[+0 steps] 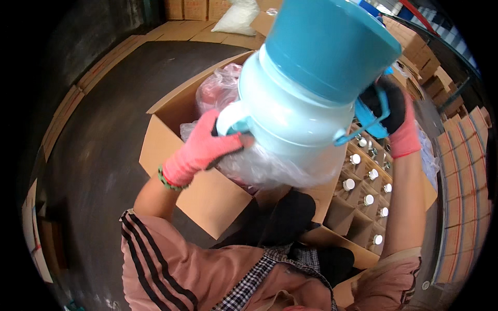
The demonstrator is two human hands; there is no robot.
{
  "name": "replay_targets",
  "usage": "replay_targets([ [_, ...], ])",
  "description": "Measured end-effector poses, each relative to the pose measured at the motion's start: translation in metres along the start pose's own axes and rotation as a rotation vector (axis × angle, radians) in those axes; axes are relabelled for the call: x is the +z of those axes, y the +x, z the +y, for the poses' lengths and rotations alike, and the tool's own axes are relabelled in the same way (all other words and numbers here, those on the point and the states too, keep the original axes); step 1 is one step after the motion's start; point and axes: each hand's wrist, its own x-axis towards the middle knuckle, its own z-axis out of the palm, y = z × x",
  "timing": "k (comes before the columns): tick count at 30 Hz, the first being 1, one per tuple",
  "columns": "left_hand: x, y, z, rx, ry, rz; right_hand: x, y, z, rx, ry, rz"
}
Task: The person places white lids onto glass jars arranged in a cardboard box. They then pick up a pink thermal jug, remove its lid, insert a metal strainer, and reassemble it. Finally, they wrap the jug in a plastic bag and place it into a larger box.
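A large jug (285, 114), pale blue with a deeper teal cylindrical section on top, is tilted in the air in front of me. Crumpled clear plastic (272, 168) hangs around its lower end. My left hand (199, 147), in a coral glove with dark fingers, grips it by the pale loop handle at its left side. On the far right side, my right hand (397, 111), also gloved, steadies the jug beside a thin blue handle (381, 116); its fingertips are partly hidden. Behind the jug stands an open carton (192, 176) holding pinkish items in clear plastic.
Right of my knees, an open divided carton (332, 212) holds several white-capped glass bottles (368, 200). Stacked cartons (464, 192) line the right side. Flattened cardboard (181, 30) and a white bag (237, 18) lie at the back, beyond the dark floor (98, 150).
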Motion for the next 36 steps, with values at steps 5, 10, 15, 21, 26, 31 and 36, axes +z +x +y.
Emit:
replay_targets([
  [5,-0.067,0.027,-0.023,0.064,0.544,0.28,0.057,0.063,-0.039,-0.327,-0.195,-0.288],
  [10,-0.109,0.054,-0.046,0.187,0.71,0.512,0.158,0.082,-0.008,-0.621,-0.298,-0.093],
  [15,-0.128,0.06,-0.082,0.085,0.716,0.698,0.172,0.106,0.062,-0.586,-0.531,-0.072],
  [21,-0.144,0.059,-0.133,0.01,0.741,0.885,0.124,0.078,0.116,-0.249,-0.334,0.008],
  [26,-0.147,0.085,-0.202,-0.223,0.461,0.911,0.052,0.02,0.167,0.082,-0.233,0.052],
  [31,-0.174,0.121,-0.289,-0.356,-0.283,0.979,0.005,-0.061,0.19,0.349,-0.363,0.158],
  [36,-0.228,0.13,-0.365,-0.199,-0.478,0.931,-0.017,-0.113,0.22,0.568,-0.27,0.216],
])
